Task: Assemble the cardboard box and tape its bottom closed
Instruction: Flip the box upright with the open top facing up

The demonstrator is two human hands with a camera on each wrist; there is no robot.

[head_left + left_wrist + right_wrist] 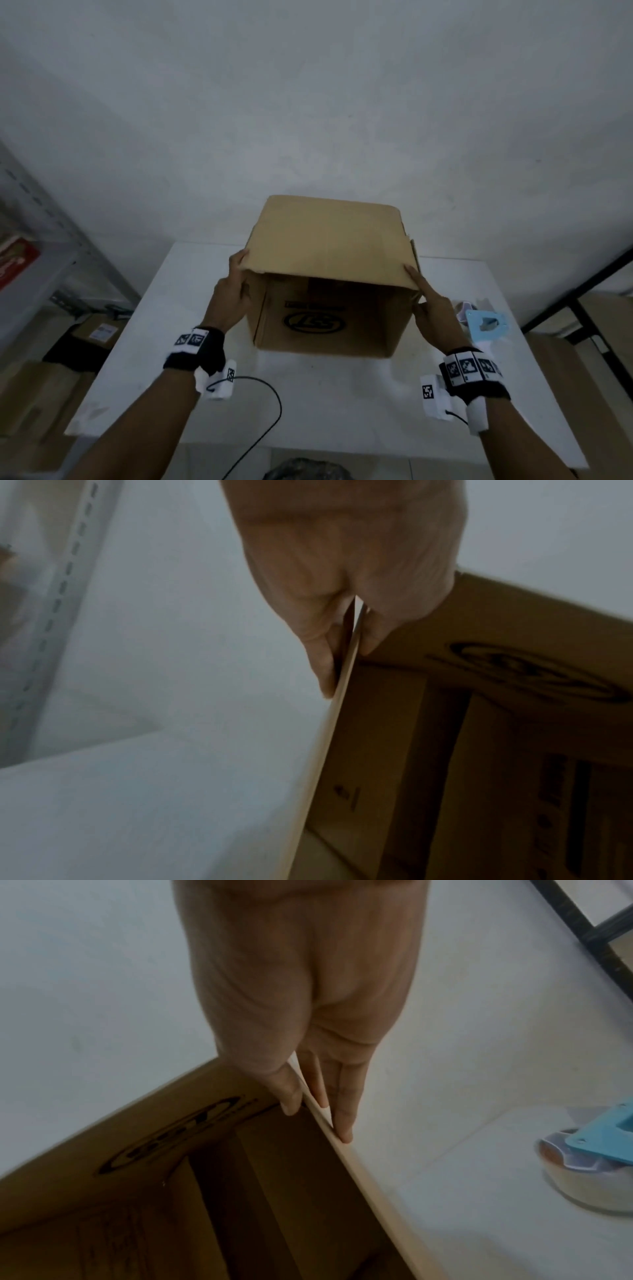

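While both hands are busy on it, the plain brown cardboard box (325,270) sits at the middle of the white rectangular table (164,342), its open mouth turned toward the person so that the dark inside and a black oval logo printed on the inner wall can be seen. At the box's left wall the left hand (230,297) pinches the cardboard edge: in the left wrist view the thumb lies on the inner side and the fingers (318,653) run down the outside, with the thin wall clamped between them. At the box's right wall the right hand (432,317) does the same, thumb tucked just inside the opening and the straight fingers (344,1112) laid along the outer face, the edge held between them. Inside the box, folded flaps cross the far end with a dark gap between them; whether they meet I cannot tell. To the right of the box, near but not touching it, a light blue plastic tape dispenser (486,325) carrying a roll of clear tape lies on the table. A black cable (270,407) curls across the table in front of the box. Left of the box, beyond the table's edge, stands a grey metal shelving upright (44,219), with more cardboard cartons (96,329) on the floor beneath it.
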